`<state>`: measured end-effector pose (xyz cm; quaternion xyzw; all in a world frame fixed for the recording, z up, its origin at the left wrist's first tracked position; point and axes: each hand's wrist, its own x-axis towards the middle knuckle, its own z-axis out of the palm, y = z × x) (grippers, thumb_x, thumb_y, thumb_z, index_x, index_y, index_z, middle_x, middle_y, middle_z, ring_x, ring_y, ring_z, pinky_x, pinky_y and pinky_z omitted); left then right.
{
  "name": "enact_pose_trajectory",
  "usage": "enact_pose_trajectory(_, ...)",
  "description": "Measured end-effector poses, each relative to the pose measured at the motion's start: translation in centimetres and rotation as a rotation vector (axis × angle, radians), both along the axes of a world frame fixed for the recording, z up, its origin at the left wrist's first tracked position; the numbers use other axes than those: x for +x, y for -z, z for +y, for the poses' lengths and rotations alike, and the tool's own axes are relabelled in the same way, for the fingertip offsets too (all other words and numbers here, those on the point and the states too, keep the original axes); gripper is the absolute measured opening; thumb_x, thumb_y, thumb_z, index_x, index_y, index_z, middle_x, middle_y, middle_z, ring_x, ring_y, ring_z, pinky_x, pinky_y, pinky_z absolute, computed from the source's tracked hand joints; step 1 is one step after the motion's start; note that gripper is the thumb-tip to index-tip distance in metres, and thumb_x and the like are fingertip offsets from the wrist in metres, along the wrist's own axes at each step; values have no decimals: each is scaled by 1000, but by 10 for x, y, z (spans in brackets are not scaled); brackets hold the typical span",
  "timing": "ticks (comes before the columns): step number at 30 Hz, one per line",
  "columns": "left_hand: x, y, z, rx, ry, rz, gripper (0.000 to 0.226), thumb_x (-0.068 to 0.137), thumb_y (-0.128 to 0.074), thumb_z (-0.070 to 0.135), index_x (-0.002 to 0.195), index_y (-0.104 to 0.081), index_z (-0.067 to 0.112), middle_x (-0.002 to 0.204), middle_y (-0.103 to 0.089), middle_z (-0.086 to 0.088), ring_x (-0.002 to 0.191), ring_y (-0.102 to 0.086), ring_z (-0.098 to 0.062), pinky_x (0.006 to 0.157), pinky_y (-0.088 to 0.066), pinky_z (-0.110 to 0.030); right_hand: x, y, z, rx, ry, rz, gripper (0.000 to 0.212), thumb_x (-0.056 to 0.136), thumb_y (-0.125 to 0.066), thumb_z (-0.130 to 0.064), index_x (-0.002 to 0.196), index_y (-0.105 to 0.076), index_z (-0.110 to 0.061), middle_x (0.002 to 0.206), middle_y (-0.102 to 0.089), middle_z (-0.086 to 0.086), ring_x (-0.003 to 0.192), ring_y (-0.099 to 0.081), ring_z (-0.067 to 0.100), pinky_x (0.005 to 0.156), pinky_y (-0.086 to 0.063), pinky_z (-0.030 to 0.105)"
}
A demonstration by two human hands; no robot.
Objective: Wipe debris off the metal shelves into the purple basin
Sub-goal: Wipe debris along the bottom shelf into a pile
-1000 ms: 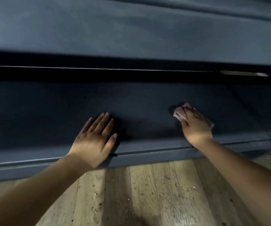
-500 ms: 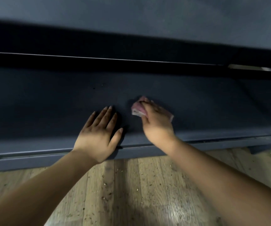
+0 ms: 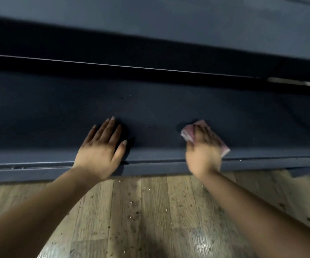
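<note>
A low dark metal shelf [image 3: 159, 108] runs across the view just above the floor. My left hand [image 3: 100, 148] lies flat on the shelf's front part, fingers straight and spread. My right hand [image 3: 203, 149] presses a folded pink cloth [image 3: 187, 134] onto the shelf to the right of the left hand; the hand is blurred by motion. The cloth sticks out past the fingers on the left and at the lower right. The purple basin is not in view.
A second dark shelf [image 3: 169, 21] hangs above the low one, with a dark gap between them. The wooden floor [image 3: 150, 211] in front is sprinkled with small crumbs. The shelf's front lip [image 3: 169, 164] runs along the floor edge.
My right hand with the pink cloth swept left, close to the left hand, then back to the right. The left hand stayed flat in place.
</note>
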<state>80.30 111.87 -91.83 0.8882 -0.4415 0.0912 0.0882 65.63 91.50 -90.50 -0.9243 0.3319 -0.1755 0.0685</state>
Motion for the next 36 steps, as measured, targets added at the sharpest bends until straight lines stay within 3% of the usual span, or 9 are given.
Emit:
enact_pose_trajectory(7, -1, -2, 4, 2, 21, -41, 72, 102, -9, 44, 130, -54, -5, 137, -49, -25, 125, -50, -38, 108, -19, -38, 76, -2, 91, 74, -306, 14, 49, 72, -36, -20, 103, -71, -4, 112, -69, 13, 105, -66, 26, 92, -50, 37)
enact_pose_trajectory(11, 3, -1, 14, 22, -8, -34, 72, 102, -9, 44, 130, -52, -6, 138, -48, -24, 128, -47, -36, 108, -17, -37, 70, -8, 73, 120, -378, -91, 39, 81, -43, -10, 113, -65, -11, 126, -61, 7, 116, -58, 26, 101, -41, 35)
enact_pose_trajectory(15, 7, 0, 21, 47, 1, -24, 66, 101, -17, 44, 132, -52, -4, 142, -44, -20, 133, -35, -28, 109, -15, -36, 46, -18, -6, 44, -184, -95, 38, 84, -36, -12, 109, -61, -23, 124, -58, -3, 113, -54, 21, 96, -41, 33)
enact_pose_trajectory(18, 10, 1, 23, 59, 1, -7, 71, 101, -12, 47, 133, -53, -2, 143, -44, -19, 133, -40, -31, 110, -16, -36, 26, -22, -65, 71, 49, 121, 45, 94, -30, -19, 136, -45, -10, 147, -38, 11, 137, -32, 29, 111, -23, 33)
enact_pose_trajectory(22, 9, 1, 21, 62, -11, -17, 71, 100, -13, 48, 132, -53, -1, 143, -45, -19, 132, -44, -33, 110, -19, -38, 11, -22, -86, 238, 138, 188, 49, 100, -34, -22, 146, -29, -7, 154, -25, 12, 142, -21, 26, 115, -13, 32)
enact_pose_trajectory(25, 10, 2, 21, 70, -10, -17, 71, 100, -13, 49, 134, -52, -1, 144, -43, -20, 134, -41, -33, 111, -20, -39, 42, -14, -76, 197, 48, 189, 48, 98, -38, -24, 143, -35, -8, 151, -30, 13, 140, -26, 27, 115, -15, 30)
enact_pose_trajectory(30, 9, 1, 21, 70, -11, -9, 72, 100, -12, 49, 134, -51, -1, 143, -44, -21, 133, -42, -35, 110, -20, -40, 109, -9, 10, 108, -414, 65, 33, 84, -48, -18, 115, -61, -21, 120, -59, 5, 114, -54, 27, 97, -37, 31)
enact_pose_trajectory(34, 9, -1, 21, 78, -3, -18, 70, 100, -14, 48, 134, -50, -2, 139, -48, -23, 131, -44, -38, 110, -19, -39, 135, -9, 72, 141, -542, 104, 48, 96, -44, -17, 144, -36, -16, 153, -30, 2, 142, -23, 16, 114, -9, 24)
enact_pose_trajectory(36, 10, -1, 21, 88, -4, -11, 70, 100, -13, 48, 135, -49, -1, 140, -46, -23, 132, -42, -37, 110, -17, -38, 135, -12, 70, 153, -556, 69, 44, 97, -43, -16, 140, -41, -15, 150, -36, 2, 139, -28, 18, 112, -14, 26)
